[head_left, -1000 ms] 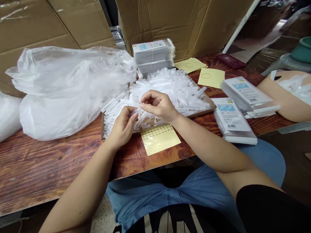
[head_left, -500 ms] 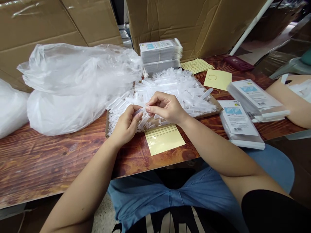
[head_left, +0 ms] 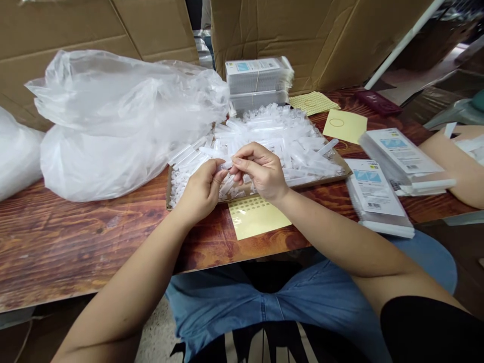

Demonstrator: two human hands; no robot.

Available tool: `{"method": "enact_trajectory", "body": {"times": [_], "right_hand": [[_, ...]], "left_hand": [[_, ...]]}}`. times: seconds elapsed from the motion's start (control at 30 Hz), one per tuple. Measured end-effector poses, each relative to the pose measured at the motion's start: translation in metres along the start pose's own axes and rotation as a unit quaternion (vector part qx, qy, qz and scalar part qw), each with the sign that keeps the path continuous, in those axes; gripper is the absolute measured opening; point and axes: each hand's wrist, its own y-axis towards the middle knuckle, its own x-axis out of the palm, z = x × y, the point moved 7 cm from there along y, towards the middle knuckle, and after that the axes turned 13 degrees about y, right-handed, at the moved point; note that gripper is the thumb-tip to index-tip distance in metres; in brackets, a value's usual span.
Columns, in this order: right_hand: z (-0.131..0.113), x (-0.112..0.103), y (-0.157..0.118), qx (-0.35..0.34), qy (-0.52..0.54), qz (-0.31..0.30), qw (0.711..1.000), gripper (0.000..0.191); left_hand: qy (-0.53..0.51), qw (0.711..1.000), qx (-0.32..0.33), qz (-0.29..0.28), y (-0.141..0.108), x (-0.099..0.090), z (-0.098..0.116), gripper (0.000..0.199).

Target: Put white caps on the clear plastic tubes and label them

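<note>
My left hand (head_left: 202,191) and my right hand (head_left: 259,171) meet over the near edge of a flat cardboard tray (head_left: 342,164) heaped with several clear plastic tubes (head_left: 276,136). Both hands pinch one small clear tube (head_left: 226,165) between thumb and fingertips. A yellow sticker sheet (head_left: 257,217) with rows of small dots lies on the wooden table (head_left: 75,237) just below my right wrist.
Large clear plastic bags (head_left: 113,121) fill the left of the table. Stacks of flat packets lie behind the tray (head_left: 259,80) and at the right (head_left: 378,194). Two more yellow sheets (head_left: 346,126) lie further back. Cardboard boxes (head_left: 302,35) stand behind. Another person's arm (head_left: 454,161) rests at the right.
My hands have come closer together on the small tube, the right fingers lowering to the left hand. The view has shifted slightly, so everything sits further right in frame.
</note>
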Motion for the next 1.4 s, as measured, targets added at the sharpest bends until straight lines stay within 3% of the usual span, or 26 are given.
{"method": "enact_trajectory", "body": {"times": [0.5, 0.73, 0.83, 0.93, 1.07, 1.2, 1.3, 1.4], "right_hand": [[-0.001, 0.01, -0.005, -0.054, -0.093, 0.007, 0.994, 0.021], [-0.04, -0.005, 0.015, -0.085, -0.226, -0.055, 0.969, 0.012], [-0.038, -0.003, 0.013, -0.012, -0.343, -0.178, 0.922, 0.012], [-0.017, 0.003, 0.0, 0.114, -0.46, -0.291, 0.831, 0.019], [0.0, 0.017, -0.009, 0.162, -0.564, -0.335, 0.737, 0.024], [0.006, 0.031, -0.012, 0.154, -0.606, -0.361, 0.692, 0.027], [-0.001, 0.029, -0.012, 0.14, -0.589, -0.359, 0.71, 0.029], [-0.023, 0.016, -0.002, 0.087, -0.512, -0.304, 0.799, 0.033]], "left_hand": [[0.099, 0.993, 0.031, 0.051, 0.0, 0.004, 0.001, 0.034], [0.051, 0.994, -0.001, 0.1, 0.015, -0.005, -0.015, 0.042], [0.048, 0.994, -0.004, 0.103, 0.014, -0.007, -0.024, 0.041], [0.082, 0.993, 0.01, 0.087, 0.01, -0.009, -0.026, 0.036], [0.129, 0.988, 0.033, 0.072, 0.007, -0.011, -0.014, 0.033], [0.146, 0.986, 0.071, 0.042, 0.007, -0.006, 0.0, 0.031], [0.133, 0.989, 0.055, 0.039, 0.007, -0.005, -0.003, 0.028], [0.085, 0.994, -0.003, 0.063, 0.007, -0.007, -0.017, 0.022]]}}
